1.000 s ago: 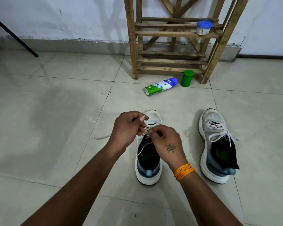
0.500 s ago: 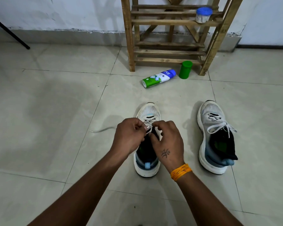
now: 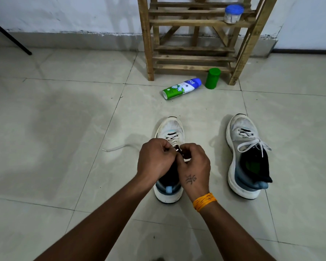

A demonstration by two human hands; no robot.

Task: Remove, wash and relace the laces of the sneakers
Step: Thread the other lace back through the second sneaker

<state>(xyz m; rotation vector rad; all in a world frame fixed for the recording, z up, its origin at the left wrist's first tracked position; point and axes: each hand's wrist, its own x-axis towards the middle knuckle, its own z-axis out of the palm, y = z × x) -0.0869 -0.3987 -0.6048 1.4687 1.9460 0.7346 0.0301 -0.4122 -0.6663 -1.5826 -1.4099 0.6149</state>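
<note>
Head view, tiled floor [image 3: 64, 129] with a wall along its far edge.

Progress: early, by judgement. The left white mesh sneaker with blue heel [image 3: 168, 193] sits mid-floor with its flat white lace [image 3: 174, 138] partly out: only the toe-end rows look threaded, and one loose end [image 3: 114, 148] trails across the tile to its left. The left hand [image 3: 155, 160] and right hand [image 3: 195, 163] hover over the tongue, fingers curled and apparently pinching the lace between them; the exact contact is hidden. The right matching sneaker [image 3: 247, 159], well apart toward the right edge, remains laced and knotted. Left to do: finishing this lace, the second shoe, washing, relacing.

Count:
- sneakers: two
- laces: two, one per shoe
- hands: two; orange thread wristband [image 3: 204, 201]: one, on the right wrist
- slatted wooden rack [image 3: 194, 59]: one, against the far wall
- green-and-white bottle with blue cap [image 3: 181, 89], lying before the rack: one
- green cylindrical container [image 3: 212, 78], upright beside it: one
- small blue-lidded jar [image 3: 233, 14], on a rack shelf: one
- black pole [image 3: 9, 39], far-left corner: one
</note>
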